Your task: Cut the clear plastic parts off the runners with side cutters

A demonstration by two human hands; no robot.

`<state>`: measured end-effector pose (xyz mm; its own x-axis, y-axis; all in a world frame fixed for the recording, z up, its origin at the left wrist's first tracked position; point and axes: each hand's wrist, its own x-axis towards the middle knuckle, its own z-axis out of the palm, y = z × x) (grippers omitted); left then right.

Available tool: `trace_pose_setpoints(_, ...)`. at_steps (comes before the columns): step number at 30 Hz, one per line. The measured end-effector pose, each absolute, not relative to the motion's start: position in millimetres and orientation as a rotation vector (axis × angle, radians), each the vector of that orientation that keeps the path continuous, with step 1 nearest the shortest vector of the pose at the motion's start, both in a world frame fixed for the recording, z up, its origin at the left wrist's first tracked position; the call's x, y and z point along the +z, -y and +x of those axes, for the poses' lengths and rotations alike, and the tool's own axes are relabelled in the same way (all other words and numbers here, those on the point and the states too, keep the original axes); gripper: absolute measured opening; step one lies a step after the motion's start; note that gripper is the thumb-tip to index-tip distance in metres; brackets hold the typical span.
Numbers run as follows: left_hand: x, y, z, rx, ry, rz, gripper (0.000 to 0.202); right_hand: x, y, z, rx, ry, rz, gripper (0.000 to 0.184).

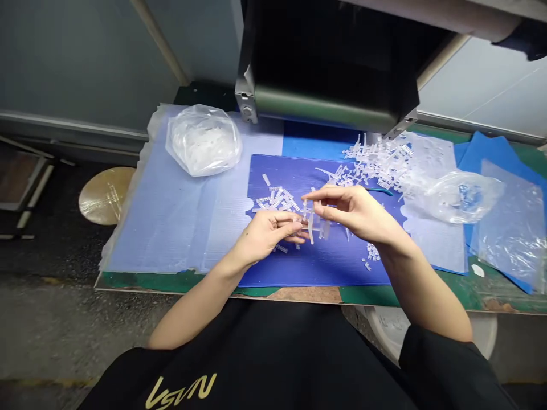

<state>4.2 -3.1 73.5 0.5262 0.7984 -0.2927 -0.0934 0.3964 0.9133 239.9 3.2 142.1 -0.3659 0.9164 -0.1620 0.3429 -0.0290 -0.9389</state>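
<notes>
Between my two hands, above a blue corrugated sheet, is a translucent plastic sprue with small moulded parts. My left hand pinches its left side between thumb and fingers. From above and right, my right hand grips its upper part with thumb and forefinger. Beyond my left hand lies a loose pile of small ridged clear plastic strips. A small group of tiny clear pieces rests below my right wrist. Farther back on the right is a heap of branching clear sprues.
A clear bag of white pieces stands at the back left. Another clear plastic bag lies at the right. A conveyor end with a green roller overhangs the table's back. A green-handled tool lies behind my right hand.
</notes>
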Motion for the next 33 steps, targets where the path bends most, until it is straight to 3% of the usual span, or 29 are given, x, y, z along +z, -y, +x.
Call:
trace_pose_setpoints(5,61.5,14.1,-19.2,0.794,-0.969,0.911,0.039,99.5,9.9,218.5,1.613,1.457,-1.314,0.023)
trace_pose_setpoints(11,53.8,28.8,-21.6,0.950,-1.214,1.039,0.034,61.4,15.0,184.3,1.321,1.339,-1.470,0.023)
trace_pose_setpoints(15,43.5,27.5,-30.5,0.938,-1.232,0.982,0.040,43.1,17.7,177.2,1.233,1.345,-1.483,0.033)
trace_pose_setpoints(20,37.6,14.7,-45.6,0.862,-1.147,0.911,0.046,52.0,24.4,185.4,1.177,1.444,-1.453,0.064)
trace_pose_setpoints(25,38.1,10.4,-37.6,0.858,-1.190,0.968,0.046,61.2,35.9,167.9,1.149,1.449,-1.433,0.024)
trace_pose_setpoints(29,36.0,11.1,-26.8,0.984,-1.341,1.029,0.040,57.7,50.2,151.8,0.992,1.433,-1.450,0.016)
trace_pose_setpoints(33,34.5,8.8,-23.8,1.010,-1.357,1.114,0.041,69.6,49.3,177.6,0.752,1.437,-1.517,0.023)
